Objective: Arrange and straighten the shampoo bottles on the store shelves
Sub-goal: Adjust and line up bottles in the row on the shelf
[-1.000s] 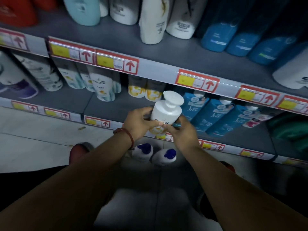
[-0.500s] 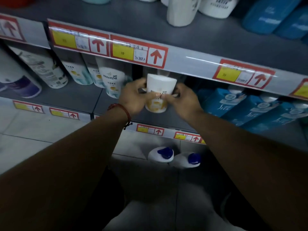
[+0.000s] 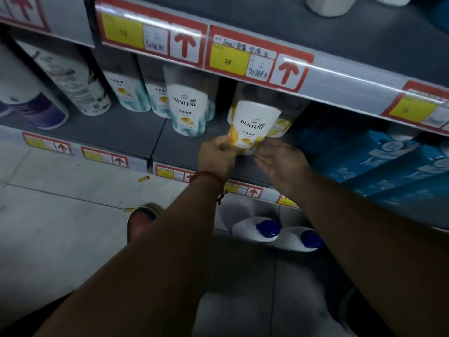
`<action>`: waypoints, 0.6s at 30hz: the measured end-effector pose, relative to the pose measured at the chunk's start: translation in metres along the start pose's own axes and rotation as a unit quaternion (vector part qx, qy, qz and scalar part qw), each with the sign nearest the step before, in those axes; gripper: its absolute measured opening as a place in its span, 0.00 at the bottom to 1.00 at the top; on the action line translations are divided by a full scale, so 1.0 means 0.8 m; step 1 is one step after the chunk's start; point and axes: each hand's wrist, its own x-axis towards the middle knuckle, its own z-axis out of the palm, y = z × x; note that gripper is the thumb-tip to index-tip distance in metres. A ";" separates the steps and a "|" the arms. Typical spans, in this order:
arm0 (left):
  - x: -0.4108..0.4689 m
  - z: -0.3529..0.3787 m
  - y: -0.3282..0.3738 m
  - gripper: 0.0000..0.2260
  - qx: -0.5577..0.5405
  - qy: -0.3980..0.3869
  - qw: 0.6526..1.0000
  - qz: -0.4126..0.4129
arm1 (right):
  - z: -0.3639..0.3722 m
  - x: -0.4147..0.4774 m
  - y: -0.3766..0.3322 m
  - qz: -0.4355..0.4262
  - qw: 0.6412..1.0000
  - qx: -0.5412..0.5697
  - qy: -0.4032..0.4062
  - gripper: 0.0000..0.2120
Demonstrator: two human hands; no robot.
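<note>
A white and yellow Pantene shampoo bottle (image 3: pixel 252 125) stands on the grey middle shelf (image 3: pixel 136 139), its top hidden behind the price strip above. My left hand (image 3: pixel 216 156) has its fingers curled against the bottle's lower left edge, with a red cord on the wrist. Just right of the bottle's base is my right hand (image 3: pixel 279 161), fingers relaxed and only the fingertips close to it. Behind the bottle on the right stands another yellow one (image 3: pixel 281 127).
White and teal Pantene bottles (image 3: pixel 187 110) stand to the left, blue bottles (image 3: pixel 379 161) to the right. The upper shelf's price strip (image 3: pixel 243 62) overhangs the bottle tops. Two white bottles with blue caps (image 3: pixel 264 229) sit on the bottom level. A shoe (image 3: pixel 143 215) is on the tiled floor.
The bottle has gone from held in front of the shelf to standing on it. Both hands have slid down to its base, and my right hand has opened.
</note>
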 end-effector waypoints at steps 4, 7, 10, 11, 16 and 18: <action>0.010 0.005 -0.016 0.11 -0.068 0.016 0.997 -0.037 | 0.013 0.003 0.002 -0.019 1.000 -0.012 -0.004 0.17; 0.019 0.002 -0.015 0.10 -0.075 -0.011 0.996 -0.042 | 0.019 0.004 0.005 -0.028 0.999 -0.013 0.009 0.15; 0.024 0.001 -0.018 0.09 -0.092 -0.034 0.994 -0.041 | 0.023 0.006 0.002 -0.037 0.998 -0.045 0.023 0.15; 0.027 0.000 -0.020 0.10 -0.097 -0.040 0.993 -0.045 | 0.023 0.008 -0.001 -0.041 0.997 -0.055 0.023 0.15; 0.023 -0.003 0.001 0.12 -0.134 -0.034 0.987 -0.078 | 0.023 0.020 -0.012 -0.020 0.998 -0.066 -0.005 0.17; 0.027 -0.003 -0.001 0.14 -0.136 -0.048 0.987 -0.077 | 0.016 0.025 -0.016 -0.013 0.995 -0.096 -0.026 0.20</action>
